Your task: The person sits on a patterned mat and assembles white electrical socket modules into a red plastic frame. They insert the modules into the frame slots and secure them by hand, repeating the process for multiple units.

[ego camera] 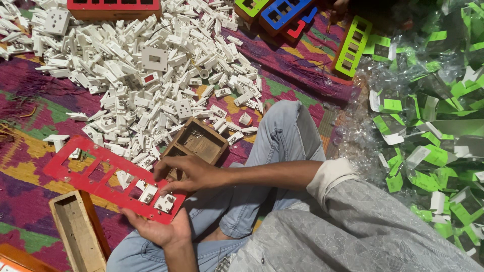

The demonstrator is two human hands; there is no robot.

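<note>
Setting: an informal assembly workshop for electrical switchboard parts, run on the floor rather than at a counter. A patterned woven rug (30, 126) is spread as the work surface. A large heap of white switch and socket modules (151, 75) is piled loose on it. Coloured plastic switch-plate frames, red (85, 174), blue (285, 11) and green (352, 46), are scattered about. Small wooden boxes (199, 143) are placed nearby. A mound of clear packets with green labels (428, 126) is stacked to one side.
</note>
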